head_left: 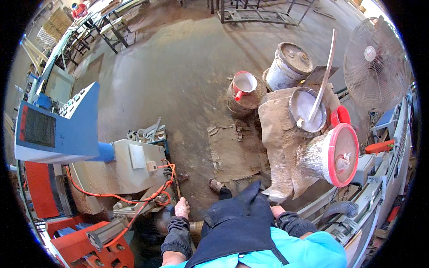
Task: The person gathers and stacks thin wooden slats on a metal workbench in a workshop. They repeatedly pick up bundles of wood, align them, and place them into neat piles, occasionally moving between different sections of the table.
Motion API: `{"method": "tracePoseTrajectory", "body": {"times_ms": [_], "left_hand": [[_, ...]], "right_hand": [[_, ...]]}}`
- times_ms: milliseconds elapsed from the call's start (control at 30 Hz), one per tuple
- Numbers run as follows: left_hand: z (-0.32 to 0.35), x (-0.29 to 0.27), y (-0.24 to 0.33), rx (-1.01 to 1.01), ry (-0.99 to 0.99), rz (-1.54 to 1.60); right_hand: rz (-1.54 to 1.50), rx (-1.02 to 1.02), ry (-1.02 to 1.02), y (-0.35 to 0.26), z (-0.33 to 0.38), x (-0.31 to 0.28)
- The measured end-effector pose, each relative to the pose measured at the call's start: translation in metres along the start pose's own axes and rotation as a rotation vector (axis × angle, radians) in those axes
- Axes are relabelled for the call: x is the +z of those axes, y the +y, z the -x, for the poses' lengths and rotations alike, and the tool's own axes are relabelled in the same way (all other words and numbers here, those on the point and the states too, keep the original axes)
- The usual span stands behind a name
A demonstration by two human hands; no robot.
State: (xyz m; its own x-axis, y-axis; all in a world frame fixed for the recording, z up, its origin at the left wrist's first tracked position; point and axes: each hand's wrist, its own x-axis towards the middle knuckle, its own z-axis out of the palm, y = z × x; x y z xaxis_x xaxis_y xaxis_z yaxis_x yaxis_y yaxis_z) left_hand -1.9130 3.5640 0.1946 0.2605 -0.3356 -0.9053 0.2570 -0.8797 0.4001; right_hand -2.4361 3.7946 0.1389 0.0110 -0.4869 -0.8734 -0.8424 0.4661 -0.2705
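Observation:
My left hand (pixel 182 208) is low beside the machine, its fingers closed round what looks like a thin brown stick (pixel 178 188). Orange hoses (pixel 166 184) run just left of that hand. My right hand (pixel 277 211) is at the right edge of my dark apron (pixel 241 221), below a brown cardboard sheet (pixel 280 134); its fingers are mostly hidden. On the cardboard stand a bucket of white paste (pixel 307 107) with a long wooden stick (pixel 325 76) in it and a white bucket with a red rim (pixel 343 154).
A blue control panel (pixel 76 127) and red machine parts (pixel 96 243) stand at left. A large fan (pixel 370 53) is at the far right, above a metal conveyor (pixel 380 187). Beyond the cardboard are a lidded bucket (pixel 292 62) and a red-handled pot (pixel 245 82).

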Motion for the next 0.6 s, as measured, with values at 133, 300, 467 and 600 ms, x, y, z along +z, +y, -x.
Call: {"method": "tracePoseTrajectory", "body": {"times_ms": [133, 300, 467, 600], "left_hand": [[0.000, -0.029, 0.031, 0.048, -0.059, 0.034], [-0.020, -0.028, 0.006, -0.059, -0.051, 0.023], [-0.049, -0.024, -0.025, -0.138, 0.061, -0.200], [-0.034, 0.003, 0.028, -0.088, 0.106, -0.271]], "right_hand": [[0.083, -0.278, -0.006, -0.072, -0.038, -0.039], [0.058, -0.411, 0.096, -0.137, -0.063, -0.110], [0.217, -0.351, 0.107, -0.152, -0.125, -0.148], [0.245, -0.454, 0.058, -0.174, -0.180, -0.220]]}}
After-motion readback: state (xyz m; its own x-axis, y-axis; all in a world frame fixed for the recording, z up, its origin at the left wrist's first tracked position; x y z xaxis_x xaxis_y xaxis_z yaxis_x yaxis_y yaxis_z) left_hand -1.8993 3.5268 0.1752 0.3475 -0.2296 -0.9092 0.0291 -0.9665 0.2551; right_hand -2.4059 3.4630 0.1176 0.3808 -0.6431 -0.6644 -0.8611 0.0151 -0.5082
